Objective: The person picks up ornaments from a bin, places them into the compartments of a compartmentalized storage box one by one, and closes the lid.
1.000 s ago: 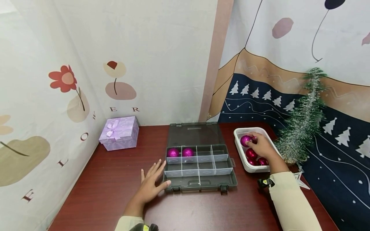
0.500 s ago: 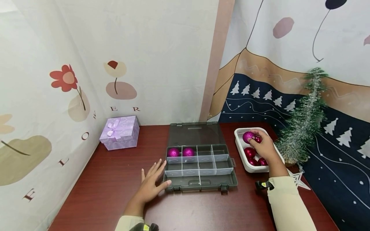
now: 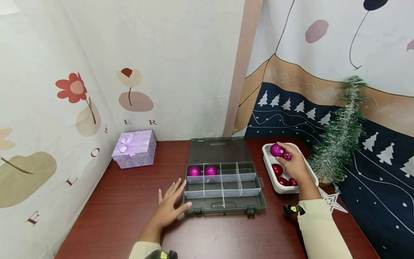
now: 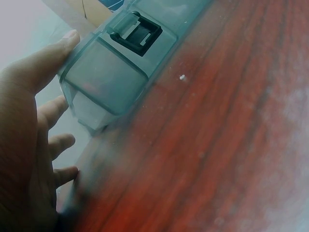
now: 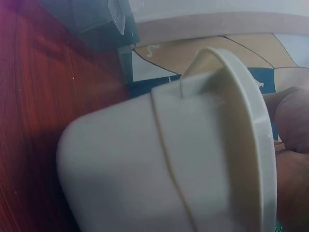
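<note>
In the head view my right hand (image 3: 295, 166) pinches a glittery magenta Christmas bauble (image 3: 276, 150) over the far part of a white plastic tub (image 3: 315, 178). A shiny magenta bauble (image 3: 286, 155) shows right beside those fingers; I cannot tell whether they touch it. Several shiny red baubles (image 3: 277, 169) lie nearer in the tub. My left hand (image 3: 168, 207), fingers spread, rests at the left edge of a grey see-through compartment box (image 3: 210, 210). Its thumb touches the box's corner in the left wrist view. Two glittery magenta baubles (image 3: 194, 171) sit in the back row's two left compartments.
The box's lid (image 3: 220, 151) lies folded back behind it. A lilac gift box (image 3: 134, 149) stands at the back left. To the right of the tub are a small frosted tinsel tree (image 3: 339, 140) and a white star (image 3: 333, 200). Printed cloth walls border the table.
My right hand has risen slightly with the glittery magenta bauble. One red bauble in the tub has shifted a little to the left. The left hand stays where it was.
</note>
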`<state>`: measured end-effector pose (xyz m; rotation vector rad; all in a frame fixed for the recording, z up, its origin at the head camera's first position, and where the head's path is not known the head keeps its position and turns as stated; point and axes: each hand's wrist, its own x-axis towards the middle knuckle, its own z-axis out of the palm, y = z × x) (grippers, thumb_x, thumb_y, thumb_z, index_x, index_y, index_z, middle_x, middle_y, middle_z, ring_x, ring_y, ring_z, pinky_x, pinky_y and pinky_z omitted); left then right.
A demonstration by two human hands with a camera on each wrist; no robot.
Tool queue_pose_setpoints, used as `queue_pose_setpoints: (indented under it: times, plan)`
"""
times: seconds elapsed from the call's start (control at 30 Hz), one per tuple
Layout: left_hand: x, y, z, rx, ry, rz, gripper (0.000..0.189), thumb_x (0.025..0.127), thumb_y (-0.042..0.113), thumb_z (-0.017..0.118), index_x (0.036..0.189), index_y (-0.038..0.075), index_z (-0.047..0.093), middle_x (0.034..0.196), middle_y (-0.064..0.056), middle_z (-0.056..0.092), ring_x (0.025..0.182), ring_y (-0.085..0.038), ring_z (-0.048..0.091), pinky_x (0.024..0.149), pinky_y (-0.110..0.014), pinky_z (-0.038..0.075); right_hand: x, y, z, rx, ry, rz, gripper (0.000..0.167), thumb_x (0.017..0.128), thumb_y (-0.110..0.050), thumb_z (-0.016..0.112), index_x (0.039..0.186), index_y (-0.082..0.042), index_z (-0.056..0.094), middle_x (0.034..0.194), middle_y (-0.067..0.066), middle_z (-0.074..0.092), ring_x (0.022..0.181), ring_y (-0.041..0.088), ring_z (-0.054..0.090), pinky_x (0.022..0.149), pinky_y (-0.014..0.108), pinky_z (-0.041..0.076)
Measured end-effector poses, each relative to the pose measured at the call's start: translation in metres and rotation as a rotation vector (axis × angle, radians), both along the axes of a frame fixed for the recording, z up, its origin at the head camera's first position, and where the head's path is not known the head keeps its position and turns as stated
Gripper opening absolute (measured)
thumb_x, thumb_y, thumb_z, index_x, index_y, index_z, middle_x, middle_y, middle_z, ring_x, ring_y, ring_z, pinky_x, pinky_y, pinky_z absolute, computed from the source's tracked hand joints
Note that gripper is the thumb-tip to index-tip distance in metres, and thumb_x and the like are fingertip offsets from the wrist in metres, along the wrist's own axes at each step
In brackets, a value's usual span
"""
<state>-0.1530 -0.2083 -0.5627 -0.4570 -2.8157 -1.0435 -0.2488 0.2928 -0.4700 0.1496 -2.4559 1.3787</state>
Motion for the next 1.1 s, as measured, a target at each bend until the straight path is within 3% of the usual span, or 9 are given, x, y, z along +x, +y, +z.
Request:
queue_pose_setpoints:
  times: [0.1, 0.37, 0.43, 0.53, 0.77, 0.83, 0.9, 1.0, 1.1]
  plan:
    - [0.0, 0.0, 0.0, 0.0, -0.005, 0.001, 0.087, 0.096, 0.051, 0.075, 0.171, 0.024, 0.04, 0.179, -0.016, 0.033, 0.162, -0.054, 0.034, 0.12, -0.091, -0.006, 0.0, -0.005, 0.002, 0.048, 0.019, -0.012, 0.06, 0.099, 0.002, 0.076, 0.156, -0.002, 0.058, 0.155, 0.03, 0.053, 0.142, 0.044, 0.052, 0.098, 0.001, 0.035]
    - [0.0, 0.0, 0.002, -0.003, -0.009, 0.0, 0.088, 0.096, 0.052, 0.075, 0.171, 0.024, 0.039, 0.179, -0.016, 0.033, 0.163, -0.053, 0.033, 0.12, -0.091, -0.006, 0.002, -0.021, 0.003, -0.043, -0.041, 0.042, 0.057, 0.1, 0.0, 0.076, 0.15, 0.004, 0.05, 0.146, 0.03, 0.06, 0.122, 0.027, 0.059, 0.089, 0.006, 0.051]
    - [0.0, 0.0, 0.002, -0.002, -0.011, 0.0, 0.088, 0.096, 0.052, 0.075, 0.171, 0.023, 0.039, 0.18, -0.016, 0.032, 0.163, -0.053, 0.033, 0.12, -0.091, -0.007, 0.004, -0.024, 0.004, -0.043, -0.051, 0.059, 0.056, 0.1, -0.003, 0.077, 0.15, 0.002, 0.051, 0.147, 0.032, 0.06, 0.121, 0.033, 0.064, 0.086, 0.004, 0.05]
    - [0.0, 0.0, 0.002, -0.001, -0.015, -0.001, 0.088, 0.096, 0.051, 0.075, 0.171, 0.023, 0.039, 0.18, -0.016, 0.032, 0.163, -0.053, 0.032, 0.12, -0.091, -0.007, 0.005, -0.03, 0.007, -0.068, -0.075, 0.097, 0.058, 0.101, -0.005, 0.077, 0.152, 0.002, 0.051, 0.152, 0.033, 0.058, 0.134, 0.05, 0.063, 0.086, 0.001, 0.05]
    - [0.0, 0.0, 0.003, -0.001, -0.016, -0.002, 0.088, 0.096, 0.052, 0.075, 0.171, 0.023, 0.039, 0.18, -0.015, 0.031, 0.163, -0.053, 0.031, 0.121, -0.091, -0.008, 0.002, -0.041, 0.005, -0.071, -0.047, 0.176, 0.057, 0.099, -0.002, 0.078, 0.151, 0.003, 0.054, 0.153, 0.028, 0.055, 0.136, 0.05, 0.063, 0.092, 0.003, 0.051]
    - [0.0, 0.0, 0.003, -0.001, -0.014, -0.003, 0.088, 0.096, 0.051, 0.075, 0.171, 0.023, 0.039, 0.18, -0.015, 0.032, 0.163, -0.053, 0.031, 0.121, -0.091, -0.008, -0.001, -0.045, 0.004, -0.052, -0.028, 0.203, 0.056, 0.099, -0.001, 0.077, 0.151, 0.003, 0.054, 0.152, 0.028, 0.054, 0.136, 0.049, 0.063, 0.099, 0.012, 0.056]
    - [0.0, 0.0, 0.003, 0.0, -0.014, -0.004, 0.088, 0.096, 0.051, 0.075, 0.171, 0.022, 0.039, 0.18, -0.016, 0.032, 0.163, -0.053, 0.031, 0.121, -0.091, -0.008, -0.002, -0.049, 0.003, -0.036, -0.017, 0.227, 0.055, 0.1, -0.001, 0.077, 0.151, 0.002, 0.056, 0.151, 0.026, 0.054, 0.137, 0.048, 0.062, 0.107, 0.029, 0.061]
    - [0.0, 0.0, 0.003, 0.0, -0.02, -0.004, 0.088, 0.096, 0.051, 0.075, 0.171, 0.022, 0.039, 0.18, -0.015, 0.032, 0.164, -0.053, 0.031, 0.121, -0.091, -0.008, -0.002, -0.056, 0.002, -0.022, -0.004, 0.246, 0.054, 0.1, -0.001, 0.076, 0.151, 0.001, 0.058, 0.151, 0.025, 0.053, 0.136, 0.046, 0.061, 0.112, 0.057, 0.058]
    - [0.001, 0.0, 0.003, 0.002, -0.02, -0.002, 0.088, 0.096, 0.051, 0.075, 0.171, 0.022, 0.04, 0.18, -0.015, 0.032, 0.163, -0.053, 0.032, 0.12, -0.091, -0.008, -0.002, -0.063, 0.001, -0.015, 0.001, 0.252, 0.052, 0.1, -0.002, 0.076, 0.15, -0.001, 0.06, 0.152, 0.025, 0.05, 0.13, 0.04, 0.058, 0.109, 0.06, 0.057]
